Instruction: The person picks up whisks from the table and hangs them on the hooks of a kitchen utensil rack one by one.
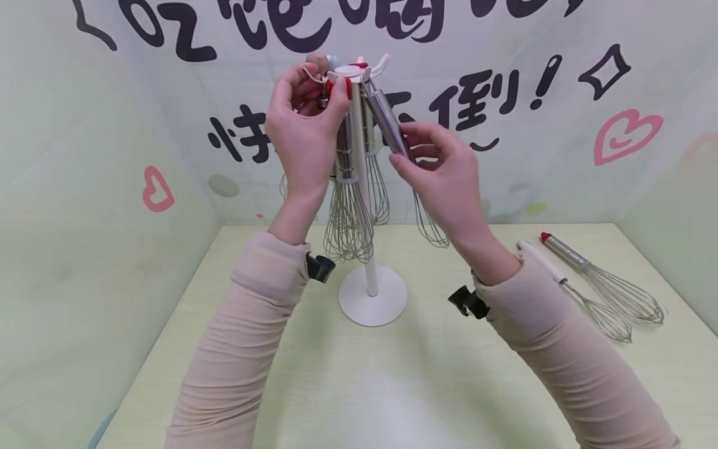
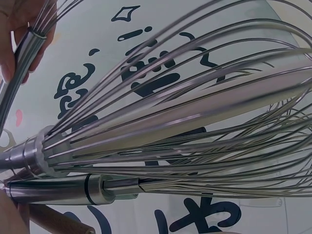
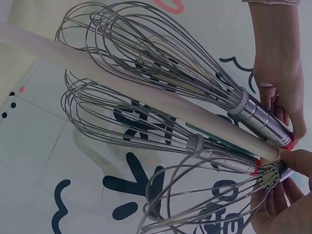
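A white hanging rack [image 1: 367,243] stands upright on a round base, with hooks round its top and several wire whisks hanging from it. My left hand [image 1: 305,131] is up at the hooks, thumb and fingers pinching the red-tipped end of a hanging whisk [image 1: 346,149]. On the other side, my right hand [image 1: 443,168] grips the steel handle of another whisk [image 1: 387,121]. That whisk leans, its upper end at a hook and its wires pointing down to the right. In the right wrist view its wire loops [image 3: 165,195] spread out from the right hand.
On the table's right side lie a red-tipped whisk [image 1: 603,280] and a white-handled whisk [image 1: 594,312], partly behind the right sleeve. A printed cloth [image 1: 561,187] with black lettering hangs behind the pale table [image 1: 359,386]. A wooden handle [image 2: 61,222] shows in the left wrist view.
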A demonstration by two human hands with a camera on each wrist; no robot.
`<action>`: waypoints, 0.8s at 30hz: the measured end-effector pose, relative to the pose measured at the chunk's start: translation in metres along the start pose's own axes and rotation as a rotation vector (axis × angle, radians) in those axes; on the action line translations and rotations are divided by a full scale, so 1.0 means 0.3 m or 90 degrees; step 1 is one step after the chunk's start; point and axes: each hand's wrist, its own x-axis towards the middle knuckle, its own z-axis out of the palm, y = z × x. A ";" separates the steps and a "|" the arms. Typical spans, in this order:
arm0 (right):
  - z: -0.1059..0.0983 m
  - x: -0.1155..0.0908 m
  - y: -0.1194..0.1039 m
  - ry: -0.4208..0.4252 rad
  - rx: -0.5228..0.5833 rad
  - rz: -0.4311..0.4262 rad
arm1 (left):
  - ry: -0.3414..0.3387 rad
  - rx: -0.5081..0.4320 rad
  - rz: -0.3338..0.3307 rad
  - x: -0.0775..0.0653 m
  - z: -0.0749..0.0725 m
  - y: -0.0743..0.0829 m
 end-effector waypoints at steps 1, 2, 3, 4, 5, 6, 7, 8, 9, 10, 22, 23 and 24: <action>0.001 0.000 0.002 -0.001 0.000 0.000 | -0.001 -0.001 0.000 0.000 -0.001 0.000; 0.002 0.000 0.003 -0.001 0.000 0.001 | -0.002 -0.001 -0.001 0.000 -0.002 0.000; 0.003 -0.001 0.004 -0.002 0.002 0.002 | -0.002 -0.002 -0.001 0.000 -0.003 0.000; 0.004 -0.001 0.005 -0.003 0.005 0.003 | -0.002 -0.002 -0.001 0.000 -0.003 0.000; 0.006 -0.001 0.006 -0.004 0.008 0.004 | -0.002 -0.003 -0.001 -0.001 -0.004 -0.001; 0.007 -0.001 0.006 -0.005 0.010 0.005 | -0.002 -0.003 -0.001 -0.001 -0.004 -0.001; 0.009 -0.002 0.007 -0.006 0.013 0.007 | -0.002 -0.005 -0.002 -0.001 -0.004 -0.001; 0.010 -0.002 0.007 -0.007 0.015 0.008 | -0.003 -0.005 -0.002 -0.001 -0.004 -0.001; 0.012 -0.002 0.008 -0.009 0.016 0.009 | -0.004 -0.006 -0.003 0.000 -0.004 -0.001; 0.013 -0.003 0.008 -0.010 0.016 0.010 | -0.005 -0.006 -0.004 0.000 -0.004 0.000; 0.038 -0.006 0.019 -0.024 0.009 0.021 | -0.008 -0.002 -0.012 0.000 -0.005 0.004; 0.040 -0.005 0.019 -0.025 0.009 0.020 | -0.009 -0.003 -0.013 0.000 -0.005 0.004; 0.043 -0.004 0.019 -0.025 0.008 0.020 | -0.010 -0.004 -0.013 0.000 -0.005 0.005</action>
